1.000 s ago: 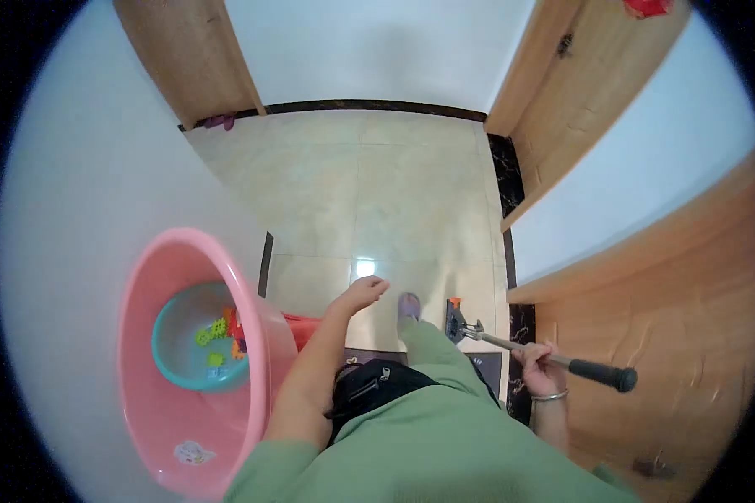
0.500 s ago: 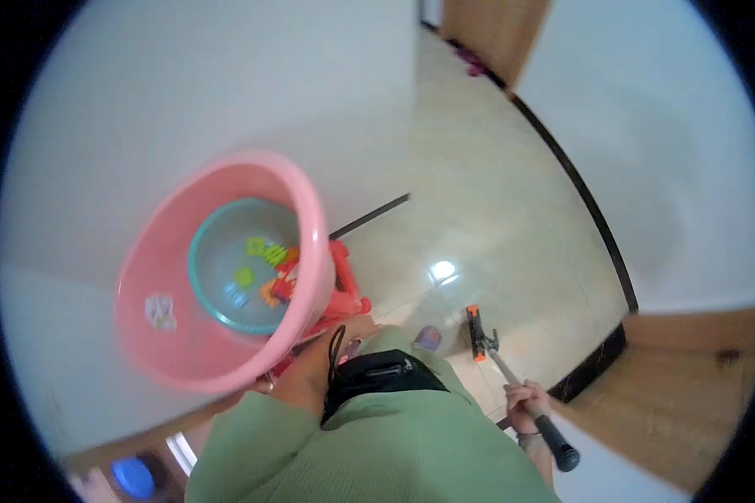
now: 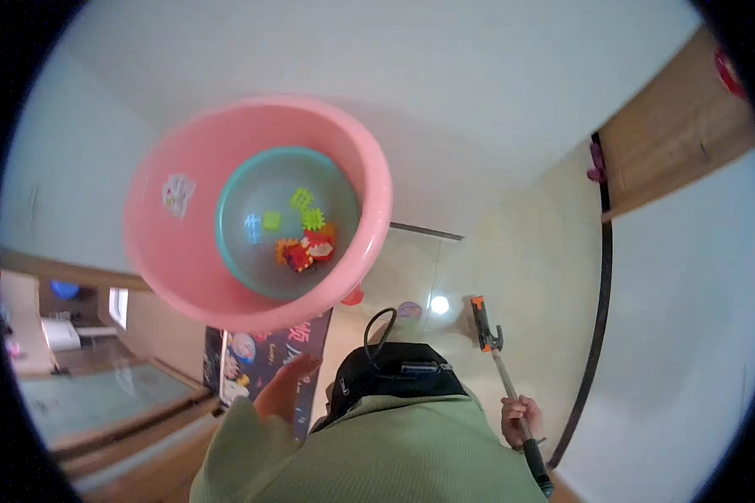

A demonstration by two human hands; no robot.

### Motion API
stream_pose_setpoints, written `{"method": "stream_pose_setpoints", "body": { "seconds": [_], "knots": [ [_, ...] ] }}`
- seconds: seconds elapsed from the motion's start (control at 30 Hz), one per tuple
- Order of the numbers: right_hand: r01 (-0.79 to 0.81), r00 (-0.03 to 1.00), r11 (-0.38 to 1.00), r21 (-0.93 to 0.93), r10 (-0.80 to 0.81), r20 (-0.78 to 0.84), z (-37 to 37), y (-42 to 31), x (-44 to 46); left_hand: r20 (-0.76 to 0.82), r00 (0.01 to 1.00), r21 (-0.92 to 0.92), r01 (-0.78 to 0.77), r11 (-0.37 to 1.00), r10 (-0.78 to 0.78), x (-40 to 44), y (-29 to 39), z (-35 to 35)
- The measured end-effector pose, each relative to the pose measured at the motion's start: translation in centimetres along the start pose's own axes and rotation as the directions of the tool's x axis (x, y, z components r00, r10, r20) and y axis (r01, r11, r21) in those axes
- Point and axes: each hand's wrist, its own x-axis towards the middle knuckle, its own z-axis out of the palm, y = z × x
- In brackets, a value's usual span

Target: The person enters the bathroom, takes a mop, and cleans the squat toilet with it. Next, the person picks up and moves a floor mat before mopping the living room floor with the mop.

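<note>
In the head view my right hand [image 3: 522,421] is closed around the pale pole of a mop [image 3: 505,377], just above its dark grip. The mop's narrow head [image 3: 481,324], black with orange ends, rests on the tiled floor. My left hand [image 3: 294,381] hangs blurred at my left side, over a dark printed mat; its fingers look stretched out and nothing shows in them. Ahead and left stands a large pink basin [image 3: 172,251], holding a smaller teal-rimmed basin [image 3: 220,230] with several colourful plastic toy pieces [image 3: 306,243].
The dark mat [image 3: 306,335] has pink lettering and cartoon figures. Part of a red object [image 3: 354,296] shows under the pink basin. A white wall [image 3: 495,92] rises ahead. A wooden door [image 3: 679,126] and purple shoes [image 3: 596,163] are at the far right. Left is a doorway with a blue item [image 3: 65,290].
The view has swung left, bringing the mat and doorway into sight. My left hand has come away from the red object by the basin. My right hand still grips the mop.
</note>
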Motion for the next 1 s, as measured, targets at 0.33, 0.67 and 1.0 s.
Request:
{"method": "stream_pose_setpoints", "body": {
  "seconds": [0.33,0.67,1.0],
  "knots": [
    [-0.415,0.909,0.725,-0.550,0.301,-0.289,10.8,-10.2,2.1,-0.030,0.932,-0.876,0.151,0.459,-0.362,-17.0,21.6,3.6],
    [-0.593,0.681,-0.236,-0.770,0.363,-0.636,7.8,7.7,4.7,-0.812,0.584,-0.521,-0.710,0.474,-0.018,-45.7,38.4,6.5],
    [-0.585,0.329,-0.571,-0.576,0.482,-0.812,-13.9,27.2,-0.4,-0.816,-0.141,-0.140,-0.893,0.428,-0.561,-48.2,32.6,17.5]
  ]
}}
